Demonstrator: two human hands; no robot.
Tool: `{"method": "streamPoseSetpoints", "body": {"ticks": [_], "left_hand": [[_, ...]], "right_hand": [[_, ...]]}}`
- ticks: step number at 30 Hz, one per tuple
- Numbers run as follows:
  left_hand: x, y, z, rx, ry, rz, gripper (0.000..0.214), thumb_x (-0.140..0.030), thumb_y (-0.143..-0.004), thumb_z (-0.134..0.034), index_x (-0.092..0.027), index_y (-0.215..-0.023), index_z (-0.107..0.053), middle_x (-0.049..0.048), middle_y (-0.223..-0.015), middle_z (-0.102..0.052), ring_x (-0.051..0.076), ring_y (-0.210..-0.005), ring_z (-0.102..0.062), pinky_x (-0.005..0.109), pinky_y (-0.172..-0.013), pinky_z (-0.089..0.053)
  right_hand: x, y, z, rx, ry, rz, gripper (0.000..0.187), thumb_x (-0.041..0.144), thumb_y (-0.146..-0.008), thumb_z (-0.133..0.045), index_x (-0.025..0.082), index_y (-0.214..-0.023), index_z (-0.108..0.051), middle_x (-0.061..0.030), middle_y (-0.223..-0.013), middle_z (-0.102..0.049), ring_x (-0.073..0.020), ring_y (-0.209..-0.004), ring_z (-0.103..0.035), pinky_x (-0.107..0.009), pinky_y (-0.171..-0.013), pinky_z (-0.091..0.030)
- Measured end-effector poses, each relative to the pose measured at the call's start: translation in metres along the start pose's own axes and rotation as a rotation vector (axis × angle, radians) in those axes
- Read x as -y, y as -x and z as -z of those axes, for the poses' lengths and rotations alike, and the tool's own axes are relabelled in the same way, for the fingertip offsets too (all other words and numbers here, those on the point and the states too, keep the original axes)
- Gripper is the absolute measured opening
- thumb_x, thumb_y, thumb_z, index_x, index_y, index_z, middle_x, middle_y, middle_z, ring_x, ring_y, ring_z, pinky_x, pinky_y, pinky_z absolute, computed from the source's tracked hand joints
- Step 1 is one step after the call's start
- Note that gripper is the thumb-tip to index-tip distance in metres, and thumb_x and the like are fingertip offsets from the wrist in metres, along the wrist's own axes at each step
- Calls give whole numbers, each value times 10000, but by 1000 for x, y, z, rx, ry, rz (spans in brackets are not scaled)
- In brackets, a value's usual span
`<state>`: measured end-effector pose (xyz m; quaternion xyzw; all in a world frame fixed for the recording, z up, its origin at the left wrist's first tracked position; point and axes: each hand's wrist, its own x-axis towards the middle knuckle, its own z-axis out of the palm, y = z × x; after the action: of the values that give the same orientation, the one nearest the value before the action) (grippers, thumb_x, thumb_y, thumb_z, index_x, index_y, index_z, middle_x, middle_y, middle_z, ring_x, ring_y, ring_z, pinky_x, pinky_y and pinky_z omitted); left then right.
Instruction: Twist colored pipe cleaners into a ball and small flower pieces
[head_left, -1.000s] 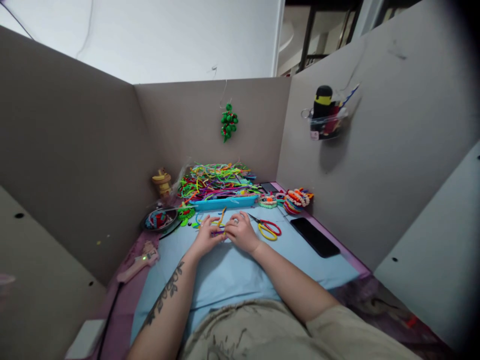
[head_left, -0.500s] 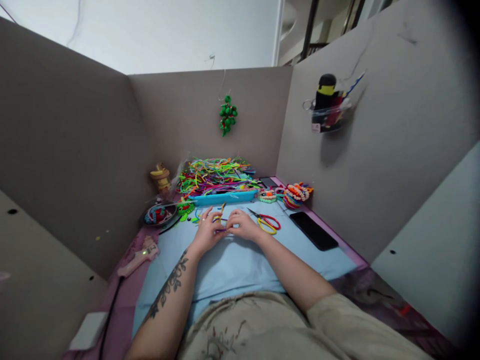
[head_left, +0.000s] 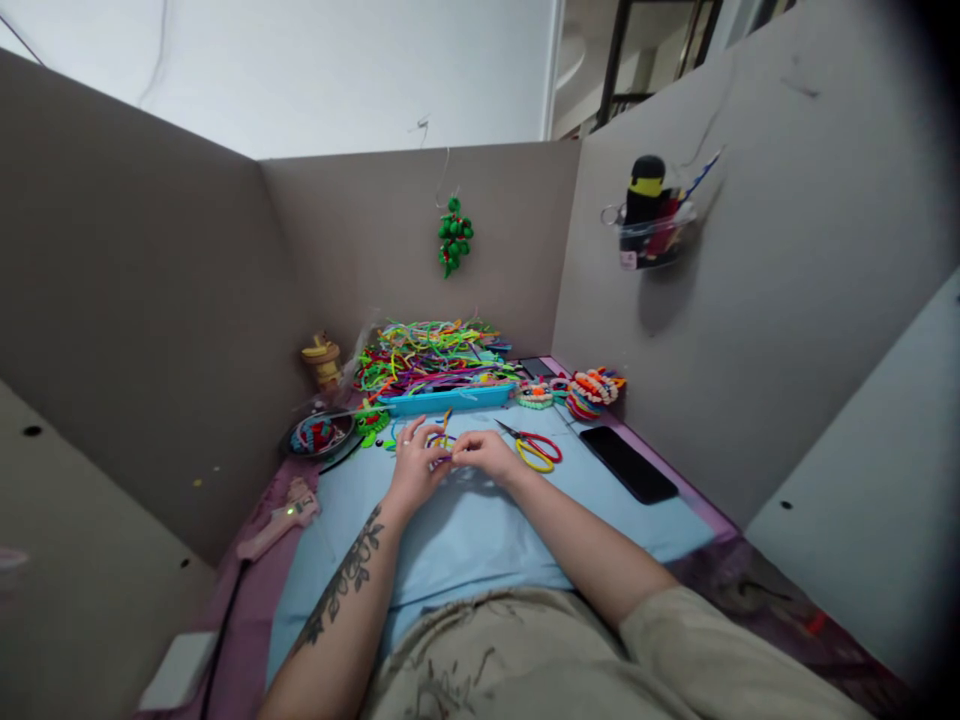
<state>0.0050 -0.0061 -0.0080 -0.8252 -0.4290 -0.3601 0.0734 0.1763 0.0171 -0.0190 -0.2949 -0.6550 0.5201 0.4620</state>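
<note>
Over the blue cloth (head_left: 487, 540), my left hand (head_left: 417, 465) and my right hand (head_left: 486, 455) meet, fingertips almost touching. Both pinch a small piece of coloured pipe cleaners (head_left: 448, 418); orange, yellow and purple bits show between the fingers, and the rest is hidden. My left hand's upper fingers are lifted and curved. Scissors (head_left: 534, 449) with one red and one yellow handle lie just right of my right hand. Behind my left hand is a green pipe-cleaner figure (head_left: 371, 422), with small loose bits near it.
A blue tray (head_left: 450, 402) heaped with pipe cleaners (head_left: 427, 350) stands at the back. A phone (head_left: 628, 464) and striped pipe-cleaner pieces (head_left: 592, 392) are on the right. A pink glue gun (head_left: 281, 522), a dark bowl (head_left: 322, 434) and a white block (head_left: 178, 670) sit left. Grey panels surround the table.
My right hand's fingers have flattened and lowered slightly at the pinch. My left hand stays nearly where it was. The camera view has shifted a little.
</note>
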Motion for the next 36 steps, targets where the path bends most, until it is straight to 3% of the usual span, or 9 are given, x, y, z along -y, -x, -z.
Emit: {"method": "streamPoseSetpoints", "body": {"ticks": [14, 19, 22, 25, 30, 33, 36], "left_hand": [[-5, -1, 3, 23, 31, 56, 110, -282, -726, -591, -259, -768, -689, 51, -1095, -546, 294, -1206, -295, 508, -977, -205], [2, -1, 0, 80, 295, 226, 175, -335, -681, -623, -214, -791, -685, 81, -1216, -491, 312, -1240, -263, 494, -1000, -205], [4, -3, 2, 41, 525, 365, 234, -356, -752, -534, -202, -869, -666, 101, -1209, -500, 265, -1179, -378, 440, -982, -268], [3, -5, 4, 26, 658, 438, 222, -362, -751, -534, -184, -771, -666, 103, -1091, -570, 229, -1050, -495, 371, -916, -349], [2, -4, 0, 23, 787, 510, 179, -312, -672, -611, -159, -581, -634, 72, -898, -619, 191, -863, -568, 299, -806, -404], [3, -3, -3, 2, 887, 626, 181, -322, -654, -614, -150, -598, -624, 41, -733, -625, 158, -696, -576, 260, -663, -424], [3, -4, -5, -6, 917, 735, 222, -361, -658, -609, -143, -617, -603, -4, -546, -574, 127, -536, -524, 233, -545, -390]], "right_hand": [[-17, -7, -5, -79, -321, -167, 166, 207, -494, -738, 125, -610, -650, -4, -581, -621, -108, -555, -534, -260, -613, -402], [-13, -5, -5, -81, -430, -263, 187, 233, -515, -746, 128, -625, -636, 9, -559, -599, -88, -517, -513, -233, -568, -382], [-12, -5, -3, -93, -542, -316, 233, 268, -517, -758, 133, -658, -630, 4, -601, -608, -97, -554, -538, -233, -580, -399], [-15, -6, -1, -102, -583, -358, 264, 282, -509, -768, 137, -678, -625, 3, -614, -610, -103, -557, -542, -246, -584, -415], [-18, -9, -2, -116, -484, -344, 294, 386, -595, -704, 149, -756, -637, -14, -675, -614, -118, -595, -540, -259, -591, -410], [-17, -9, -4, -214, -233, -150, 281, 418, -650, -646, 174, -790, -631, -10, -723, -603, -130, -669, -532, -266, -646, -404], [-16, -8, -7, -314, 105, 51, 228, 407, -672, -622, 179, -679, -622, 3, -662, -550, -132, -671, -497, -269, -682, -393]]}}
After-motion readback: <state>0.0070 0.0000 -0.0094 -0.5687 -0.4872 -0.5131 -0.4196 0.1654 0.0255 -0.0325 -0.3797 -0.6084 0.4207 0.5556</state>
